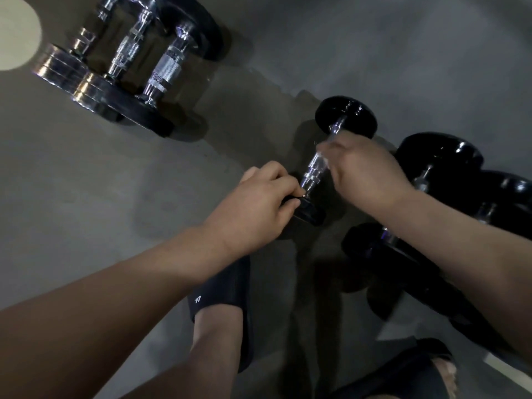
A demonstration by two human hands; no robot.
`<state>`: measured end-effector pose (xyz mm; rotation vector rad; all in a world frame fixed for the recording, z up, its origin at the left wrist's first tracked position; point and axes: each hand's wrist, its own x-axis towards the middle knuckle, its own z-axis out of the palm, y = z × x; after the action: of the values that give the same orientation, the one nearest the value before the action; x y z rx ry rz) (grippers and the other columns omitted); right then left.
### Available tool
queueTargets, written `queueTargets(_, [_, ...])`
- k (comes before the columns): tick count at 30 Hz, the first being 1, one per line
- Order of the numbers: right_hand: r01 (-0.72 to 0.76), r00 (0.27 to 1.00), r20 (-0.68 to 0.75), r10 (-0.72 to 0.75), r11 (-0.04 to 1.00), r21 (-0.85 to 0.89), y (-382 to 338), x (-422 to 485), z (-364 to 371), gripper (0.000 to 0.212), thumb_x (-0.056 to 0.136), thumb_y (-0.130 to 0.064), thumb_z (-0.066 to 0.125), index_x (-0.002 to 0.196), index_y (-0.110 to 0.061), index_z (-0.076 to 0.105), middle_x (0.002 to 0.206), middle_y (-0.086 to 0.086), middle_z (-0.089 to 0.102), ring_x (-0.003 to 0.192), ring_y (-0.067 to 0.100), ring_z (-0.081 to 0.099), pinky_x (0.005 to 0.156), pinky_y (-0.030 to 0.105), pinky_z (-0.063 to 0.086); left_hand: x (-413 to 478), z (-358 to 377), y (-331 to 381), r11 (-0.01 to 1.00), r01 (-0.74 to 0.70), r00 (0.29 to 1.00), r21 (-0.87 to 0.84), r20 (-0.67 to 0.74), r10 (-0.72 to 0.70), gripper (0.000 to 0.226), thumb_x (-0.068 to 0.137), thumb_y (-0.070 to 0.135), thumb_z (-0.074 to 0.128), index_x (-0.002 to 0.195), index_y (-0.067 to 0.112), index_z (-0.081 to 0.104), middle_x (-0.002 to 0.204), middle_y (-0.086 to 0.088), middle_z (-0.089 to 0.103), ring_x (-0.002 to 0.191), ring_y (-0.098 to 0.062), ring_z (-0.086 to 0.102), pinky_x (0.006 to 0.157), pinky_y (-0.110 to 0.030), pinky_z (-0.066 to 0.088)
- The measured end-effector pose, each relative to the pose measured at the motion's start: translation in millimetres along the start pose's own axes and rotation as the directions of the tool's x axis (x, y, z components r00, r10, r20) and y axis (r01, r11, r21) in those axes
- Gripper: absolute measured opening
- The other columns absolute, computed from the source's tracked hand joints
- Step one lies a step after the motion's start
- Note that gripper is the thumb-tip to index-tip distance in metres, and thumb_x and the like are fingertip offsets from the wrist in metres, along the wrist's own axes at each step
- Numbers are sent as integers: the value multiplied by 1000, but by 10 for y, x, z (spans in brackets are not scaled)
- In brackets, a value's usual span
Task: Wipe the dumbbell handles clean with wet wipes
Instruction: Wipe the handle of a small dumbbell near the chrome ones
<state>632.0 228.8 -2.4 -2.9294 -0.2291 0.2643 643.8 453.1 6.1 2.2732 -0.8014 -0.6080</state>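
A small black dumbbell (347, 115) with a chrome handle (312, 172) lies on the grey floor at centre right. My left hand (259, 203) grips its near black head (308, 211). My right hand (365, 171) is curled over the upper part of the handle, and a pale, blurred bit of wet wipe (324, 155) shows at its fingertips. Most of the wipe is hidden under the hand.
Three larger chrome-handled dumbbells (164, 73) lie side by side at the upper left. More black dumbbells (440, 159) sit close on the right, partly under my right forearm. My feet in black slides (227, 298) stand on the floor below the hands.
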Motion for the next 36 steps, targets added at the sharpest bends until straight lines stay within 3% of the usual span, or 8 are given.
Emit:
queueTargets(3, [-182, 983, -16, 182, 973, -144, -14, 113, -49, 25, 90, -4, 57, 114, -2, 62, 109, 19, 54, 93, 41, 57, 63, 35, 32, -18, 46, 41, 1000, -18, 1000, 12, -17, 18, 19, 91, 30, 63, 107, 24, 71, 106, 4, 56, 93, -25, 53, 88, -38, 49])
queueTargets(9, [-199, 980, -36, 197, 979, -52, -42, 94, 19, 20, 88, 2, 53, 106, 2, 64, 106, 21, 55, 82, 40, 57, 60, 33, 29, -25, 69, 33, 999, -19, 999, 39, -47, 21, 20, 90, 28, 70, 109, 20, 69, 106, 1, 56, 94, -25, 55, 90, -38, 49])
queueTargets(12, [-69, 997, -30, 72, 994, 84, -82, -35, 60, 12, 84, 2, 52, 88, 0, 64, 93, 18, 58, 72, 39, 59, 56, 38, 46, -3, 79, 34, 999, 45, 997, -8, -63, -46, 28, 85, 33, 77, 103, 16, 66, 102, 0, 54, 97, -23, 57, 89, -32, 47])
queueTargets(16, [250, 960, 100, -261, 962, 104, -109, -288, 48, 9, 87, 0, 64, 93, -3, 70, 87, 11, 61, 74, 31, 62, 63, 39, 52, 41, 135, 29, 999, 38, 997, -22, -63, -39, 32, 78, 36, 83, 95, 14, 66, 96, 4, 49, 95, -23, 55, 83, -25, 40])
queueTargets(22, [21, 999, -51, -16, 995, 97, 74, -103, 32, 27, 93, -13, 46, 99, 1, 68, 94, 19, 60, 78, 41, 61, 63, 46, 53, -14, 163, -16, 993, 11, 995, -114, -102, -22, 31, 80, 38, 80, 94, 12, 69, 98, -1, 56, 90, -16, 55, 83, -23, 42])
queueTargets(27, [290, 939, 143, -312, 944, 156, -79, -291, 0, 27, 95, -15, 46, 104, -5, 70, 92, 11, 60, 79, 33, 62, 63, 44, 54, -57, 120, -47, 994, -6, 998, -113, -69, -1, 26, 85, 32, 77, 99, 10, 70, 103, -1, 57, 89, -16, 57, 84, -22, 45])
queueTargets(32, [53, 998, -33, -49, 993, 102, 79, -99, -19, 37, 92, -20, 38, 100, -1, 69, 94, 18, 61, 78, 40, 62, 62, 44, 53, -68, 142, -58, 988, -13, 997, -152, -82, 0, 23, 86, 28, 77, 99, 10, 70, 103, -1, 57, 91, -17, 61, 85, -28, 51])
queueTargets(36, [262, 951, 131, -279, 956, 133, -150, -305, -23, 19, 93, -11, 50, 94, -5, 68, 87, 11, 59, 73, 34, 62, 59, 42, 53, -75, 140, -48, 990, -38, 997, -135, -77, 28, 25, 86, 28, 76, 101, 10, 70, 103, -3, 57, 90, -17, 59, 84, -30, 51])
